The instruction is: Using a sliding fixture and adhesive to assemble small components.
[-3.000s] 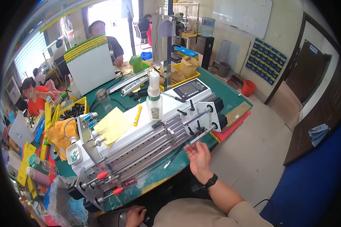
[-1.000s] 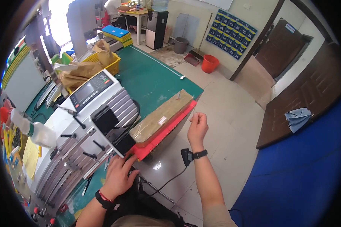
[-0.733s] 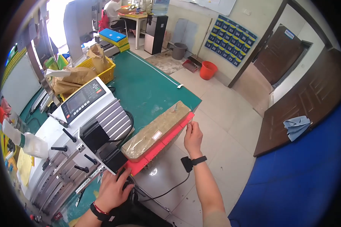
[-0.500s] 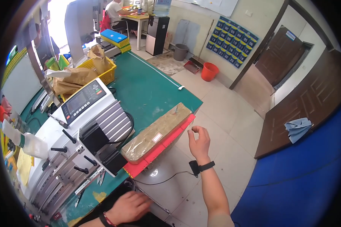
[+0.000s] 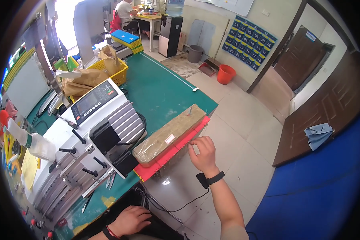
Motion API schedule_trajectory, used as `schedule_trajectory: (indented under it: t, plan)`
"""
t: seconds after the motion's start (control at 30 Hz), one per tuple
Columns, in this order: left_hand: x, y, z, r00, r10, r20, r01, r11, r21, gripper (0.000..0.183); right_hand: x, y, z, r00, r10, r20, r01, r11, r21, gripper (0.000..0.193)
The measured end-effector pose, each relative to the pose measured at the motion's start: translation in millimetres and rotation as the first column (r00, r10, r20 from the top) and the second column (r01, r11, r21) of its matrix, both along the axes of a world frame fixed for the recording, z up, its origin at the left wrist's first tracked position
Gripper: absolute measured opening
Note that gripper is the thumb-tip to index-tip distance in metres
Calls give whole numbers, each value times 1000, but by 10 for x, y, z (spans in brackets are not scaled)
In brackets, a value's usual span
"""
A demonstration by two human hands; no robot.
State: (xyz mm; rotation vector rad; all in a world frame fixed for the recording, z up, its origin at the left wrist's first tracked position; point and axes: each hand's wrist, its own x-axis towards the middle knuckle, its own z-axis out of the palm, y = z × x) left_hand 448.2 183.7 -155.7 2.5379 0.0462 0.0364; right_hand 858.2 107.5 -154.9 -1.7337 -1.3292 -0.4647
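Observation:
A long tan block [image 5: 170, 136], wrapped in clear film and bearing a small white label, lies along the right edge of the green table. Beside it a red strip [image 5: 172, 148] hangs at the table edge, with fine strands below it. My right hand [image 5: 204, 154] is at the strip's outer side, fingers curled and thumb near the forefinger. Whatever may be between those fingertips is too small to make out. Low in the picture, my left hand [image 5: 131, 221] rests over my dark-clothed lap, its fingers loosely extended and holding nothing.
A white machine [image 5: 93, 105] with a screen, black clamp handles and metal rails covers the left of the table [image 5: 156, 88]. Behind it stands a yellow basket [image 5: 118, 76] of brown paper. Scissors [image 5: 111, 181] lie by the rails. A person [image 5: 126, 14] sits far off.
My right hand has moved left and down, close to the red strip, its fingers more curled. My left hand has shifted a little left and settled over my lap.

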Motion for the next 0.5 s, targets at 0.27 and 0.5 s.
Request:
schedule_trajectory:
  t: [0.27,0.5]
  plan:
    - [-105,-8,-15,1000,4,-20,-5,1000,-13,29,-41,-5,13,998,0,67,3,999,-37,11]
    - [-30,47,230,966,194,169,-190,981,-44,30,-361,137,385,998,-36,45,30,989,144,12]
